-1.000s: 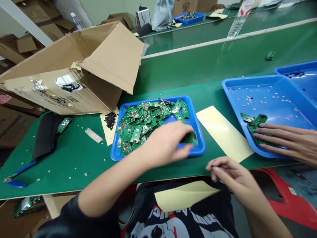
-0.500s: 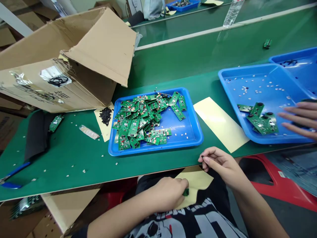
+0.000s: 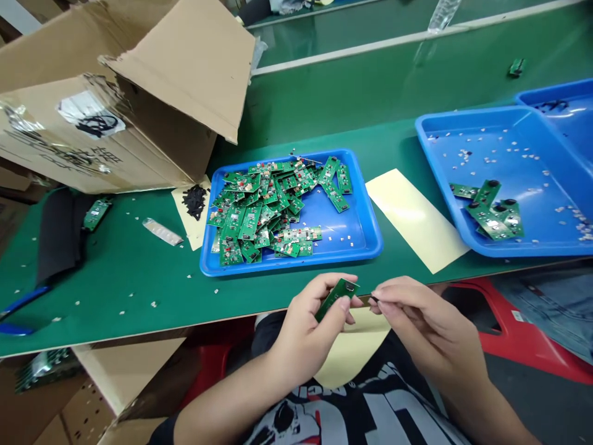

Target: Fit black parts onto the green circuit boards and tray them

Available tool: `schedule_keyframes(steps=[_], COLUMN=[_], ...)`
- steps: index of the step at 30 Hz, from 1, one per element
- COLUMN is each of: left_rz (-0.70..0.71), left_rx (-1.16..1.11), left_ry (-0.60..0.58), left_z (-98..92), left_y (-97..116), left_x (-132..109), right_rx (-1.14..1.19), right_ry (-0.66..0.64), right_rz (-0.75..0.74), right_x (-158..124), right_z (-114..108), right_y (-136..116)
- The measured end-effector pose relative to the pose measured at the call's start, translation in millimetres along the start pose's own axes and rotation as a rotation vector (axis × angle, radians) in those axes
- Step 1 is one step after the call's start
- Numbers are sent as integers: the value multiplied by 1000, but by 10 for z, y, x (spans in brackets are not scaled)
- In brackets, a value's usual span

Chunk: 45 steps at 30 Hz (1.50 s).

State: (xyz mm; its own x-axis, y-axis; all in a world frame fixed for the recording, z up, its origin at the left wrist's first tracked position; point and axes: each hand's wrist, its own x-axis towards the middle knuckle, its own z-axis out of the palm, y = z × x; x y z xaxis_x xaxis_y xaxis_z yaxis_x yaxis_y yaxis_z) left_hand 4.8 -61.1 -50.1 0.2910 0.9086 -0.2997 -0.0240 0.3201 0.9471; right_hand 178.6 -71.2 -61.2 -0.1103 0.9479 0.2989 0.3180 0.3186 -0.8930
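A green circuit board [image 3: 334,301] is gripped in my left hand [image 3: 309,330], tilted, with a dark part near its upper end. My right hand [image 3: 419,315] pinches a small black piece [image 3: 374,299] between thumb and fingertip, close to the board's right side; its exact kind is too small to tell. Both hands are over my lap, in front of the table edge. Just beyond them, a blue tray [image 3: 376,247] holds a heap of green circuit boards [image 3: 259,213]. A sheet of yellow paper [image 3: 356,352] lies on my lap below the hands.
On the right, another blue tray [image 3: 546,248] holds several boards [image 3: 495,213] and white bits. Yellow paper [image 3: 417,219] lies between the trays. An open cardboard box [image 3: 185,68], small black pieces [image 3: 195,201], black foam [image 3: 58,238] and blue-handled pliers [image 3: 21,315] are on the left.
My left hand has risen and turned, bringing the circuit board up into view. My right hand has turned inward beside it. A co-worker's hand has left the right tray.
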Motion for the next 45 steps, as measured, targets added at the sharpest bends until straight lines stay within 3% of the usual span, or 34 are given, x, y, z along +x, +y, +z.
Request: schedule_keyframes(steps=[4,8,11,17,22,30,45], left_rz=[17,107,136,103,25,2,313], left_rx=[-89,-4,61,69,-40,-107,-99], left_ry=[15,125,144,157,121,94,233], left_z=[58,75,70,56,59,107,198], left_y=[90,160,186,206,225,178,154], left_x=[37,54,58,78,81,76,106], right_rx=[-173,-238,-357,-569,-559,-648,-774], right_ry=[-4,-48,-60,-117,-78,-67,-93], right_rz=[-113,-147,-213,-371,-526,-557,-572], right_x=[105,177,211,206,181,218,225], right_z=[8,-20,-62,-138,-143,-132,-125], right_y=[-121,-173,-201,-203,-217,-258,-371])
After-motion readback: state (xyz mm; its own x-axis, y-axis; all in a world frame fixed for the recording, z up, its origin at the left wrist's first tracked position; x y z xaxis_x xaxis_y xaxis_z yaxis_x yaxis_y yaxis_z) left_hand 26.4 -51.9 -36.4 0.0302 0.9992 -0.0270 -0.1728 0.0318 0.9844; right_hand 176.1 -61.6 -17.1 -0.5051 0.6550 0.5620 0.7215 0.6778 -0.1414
